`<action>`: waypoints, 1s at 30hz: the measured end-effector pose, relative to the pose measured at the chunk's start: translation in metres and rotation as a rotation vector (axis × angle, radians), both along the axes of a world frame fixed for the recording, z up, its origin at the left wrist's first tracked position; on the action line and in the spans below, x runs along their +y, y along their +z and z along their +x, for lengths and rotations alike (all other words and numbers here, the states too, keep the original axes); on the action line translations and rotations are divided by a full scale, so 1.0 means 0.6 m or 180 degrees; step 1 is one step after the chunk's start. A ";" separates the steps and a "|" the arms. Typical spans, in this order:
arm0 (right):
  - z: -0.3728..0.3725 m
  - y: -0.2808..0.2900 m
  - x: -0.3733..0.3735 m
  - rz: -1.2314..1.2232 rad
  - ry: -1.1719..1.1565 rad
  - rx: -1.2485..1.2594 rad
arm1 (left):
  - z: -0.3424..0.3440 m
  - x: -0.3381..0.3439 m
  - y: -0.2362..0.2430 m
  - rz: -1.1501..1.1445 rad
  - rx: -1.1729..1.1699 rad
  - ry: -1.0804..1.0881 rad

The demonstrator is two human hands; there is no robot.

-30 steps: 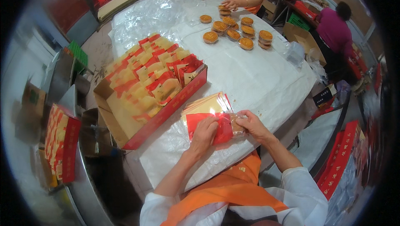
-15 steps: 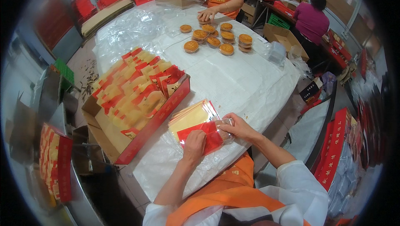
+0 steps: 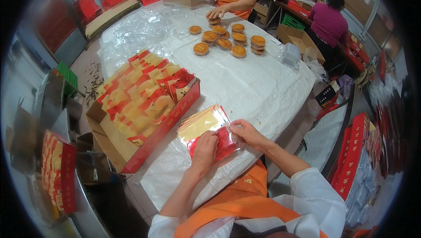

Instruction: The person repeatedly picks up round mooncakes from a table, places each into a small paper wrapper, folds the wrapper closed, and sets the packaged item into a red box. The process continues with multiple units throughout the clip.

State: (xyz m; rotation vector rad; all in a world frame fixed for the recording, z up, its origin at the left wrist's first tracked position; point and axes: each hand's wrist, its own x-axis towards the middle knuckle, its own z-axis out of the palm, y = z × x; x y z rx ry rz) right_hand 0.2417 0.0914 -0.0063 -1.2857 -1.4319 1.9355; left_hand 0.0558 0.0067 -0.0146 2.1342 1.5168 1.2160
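Observation:
A red and clear packaging bag [image 3: 227,146] lies near the table's front edge, with a round bulge inside it. My left hand [image 3: 205,150] has its fingers curled over the bag's left part and grips it. At the bag's right end, my right hand [image 3: 249,133] pinches the clear plastic. Just beyond, partly under the bag, a fanned stack of flat yellow and red bags [image 3: 206,121] rests on the white table cover. To the left stands a red carton [image 3: 164,129] holding rows of filled yellow and red packets [image 3: 144,93].
Round golden cakes [image 3: 224,43] in clear wrap sit farther back, where a co-worker's hand [image 3: 215,13] touches one pile. Clear plastic bags [image 3: 144,25] cover the table's far left. Another person [image 3: 329,21] works at a right-hand bench. A second packet-filled carton [image 3: 68,176] stands at lower left.
The wrapped cakes at the bag's right end have gone into the red bag. My right hand has shifted slightly, from the cakes to the bag's clear end.

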 end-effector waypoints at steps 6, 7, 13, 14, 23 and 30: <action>-0.013 0.061 -0.043 0.0409 0.0842 0.0270 | -0.002 -0.015 0.021 -0.0409 -0.0904 -0.0228; -0.001 0.083 -0.043 0.0067 0.0874 0.0301 | -0.005 -0.017 0.023 -0.0524 -0.1255 -0.0198; 0.010 0.158 -0.059 0.3120 0.1795 -0.0479 | -0.035 -0.031 0.031 -0.1308 -0.4588 -0.0549; 0.003 0.160 -0.059 0.3775 0.1929 -0.0552 | -0.036 -0.034 0.035 -0.1536 -0.4658 -0.0661; -0.017 0.207 -0.062 0.4350 0.2292 -0.0107 | -0.039 -0.038 0.080 -0.1337 -0.4063 -0.0517; -0.077 0.216 -0.057 0.3883 0.2173 -0.0336 | -0.097 -0.053 0.105 -0.0435 -0.2703 -0.0439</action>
